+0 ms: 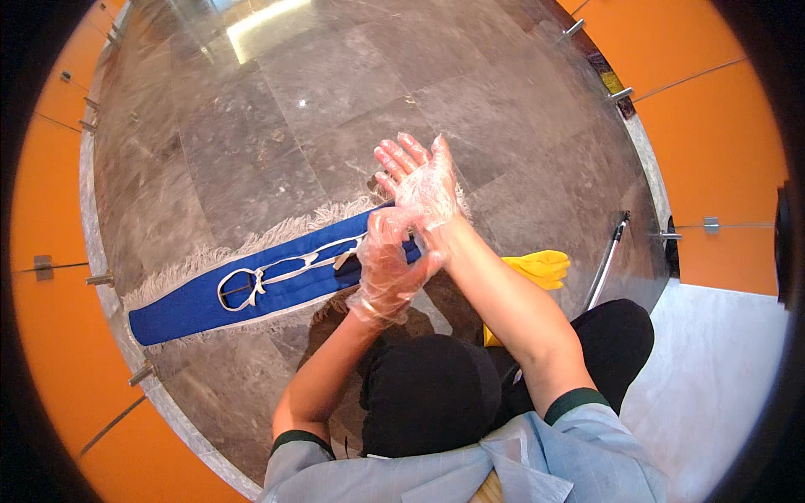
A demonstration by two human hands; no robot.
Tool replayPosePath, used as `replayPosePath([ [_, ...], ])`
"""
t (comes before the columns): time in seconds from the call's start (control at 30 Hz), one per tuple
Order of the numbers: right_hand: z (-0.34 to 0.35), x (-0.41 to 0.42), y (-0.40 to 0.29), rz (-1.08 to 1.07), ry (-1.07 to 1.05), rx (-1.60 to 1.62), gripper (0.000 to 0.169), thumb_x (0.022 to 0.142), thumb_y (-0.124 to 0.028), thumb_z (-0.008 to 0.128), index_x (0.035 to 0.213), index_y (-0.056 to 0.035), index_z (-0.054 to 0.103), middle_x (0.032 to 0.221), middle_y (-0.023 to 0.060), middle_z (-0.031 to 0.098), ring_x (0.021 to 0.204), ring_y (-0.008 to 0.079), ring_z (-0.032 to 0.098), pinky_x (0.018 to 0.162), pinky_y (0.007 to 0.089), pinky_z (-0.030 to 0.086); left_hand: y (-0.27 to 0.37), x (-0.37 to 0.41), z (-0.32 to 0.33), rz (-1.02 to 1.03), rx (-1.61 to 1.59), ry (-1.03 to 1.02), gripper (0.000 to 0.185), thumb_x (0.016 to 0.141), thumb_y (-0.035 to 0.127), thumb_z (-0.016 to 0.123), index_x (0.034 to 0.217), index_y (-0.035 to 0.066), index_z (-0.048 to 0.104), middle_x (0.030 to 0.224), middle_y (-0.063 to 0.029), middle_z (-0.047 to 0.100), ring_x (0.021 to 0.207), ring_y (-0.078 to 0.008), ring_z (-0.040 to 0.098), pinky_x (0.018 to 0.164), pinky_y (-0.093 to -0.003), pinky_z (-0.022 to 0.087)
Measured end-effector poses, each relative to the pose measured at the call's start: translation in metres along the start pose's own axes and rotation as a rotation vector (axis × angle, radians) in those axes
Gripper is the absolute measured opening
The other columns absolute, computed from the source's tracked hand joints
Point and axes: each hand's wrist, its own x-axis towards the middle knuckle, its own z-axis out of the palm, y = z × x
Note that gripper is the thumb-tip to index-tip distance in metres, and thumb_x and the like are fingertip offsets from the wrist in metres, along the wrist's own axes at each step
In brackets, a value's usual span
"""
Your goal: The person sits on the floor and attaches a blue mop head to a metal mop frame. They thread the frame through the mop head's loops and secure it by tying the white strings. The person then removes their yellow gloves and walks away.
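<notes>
Both of my hands wear clear, thin plastic gloves. My right hand (424,182) is held out palm up with its fingers apart, holding nothing. At its wrist, the fingers and thumb of my left hand (390,270) pinch the cuff of the right plastic glove. Under and beside my hands a blue dust mop head (182,311) with a pale string fringe and white tie cords lies on the floor. The hands hide part of its right end. A yellow rubber glove (547,267) lies right of the mop head, partly behind my right forearm.
A pole (607,264) with a black tip slants by my right knee (613,346). My left knee (431,396) is below my hands. Orange panels (53,207) on metal feet line the left side, and more orange panels (698,144) the right. The tiled floor (339,75) is grey-brown.
</notes>
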Motion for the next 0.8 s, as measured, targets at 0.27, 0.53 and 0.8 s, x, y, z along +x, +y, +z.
replayPosePath([
  [0.27,-0.019,0.01,0.018,-0.039,0.093,-0.205,0.044,0.099,-0.036,0.049,0.129,-0.0036,0.052,0.121,0.017,0.063,0.107,0.0274,0.065,0.088,0.0399,0.049,-0.011,0.013,0.0,-0.461,-0.611,0.189,0.008,0.095,0.004,0.056,0.088,0.004,0.055,0.081,-0.0055,0.061,0.063,-0.0088,0.051,0.055,-0.0234,0.042],
  [0.53,-0.038,0.02,0.025,-0.069,0.179,-0.183,0.032,0.098,-0.024,0.056,0.123,-0.0046,0.055,0.112,0.0158,0.066,0.097,0.0267,0.069,0.073,0.0371,0.054,-0.011,0.003,0.006,-0.173,-0.184,0.063,0.011,0.085,0.003,0.066,0.091,0.003,0.057,0.081,-0.0102,0.062,0.072,-0.0201,0.06,0.067,-0.0317,0.049],
  [0.8,-0.018,0.002,0.033,-0.024,0.037,-0.252,0.036,0.1,-0.027,0.051,0.126,-0.0021,0.052,0.114,0.0184,0.064,0.105,0.0298,0.065,0.085,0.0409,0.051,-0.025,-0.008,-0.003,-0.173,-0.004,0.271,0.004,0.088,0.004,0.058,0.086,0.002,0.056,0.079,-0.014,0.057,0.071,-0.0294,0.057,0.066,-0.0367,0.047],
])
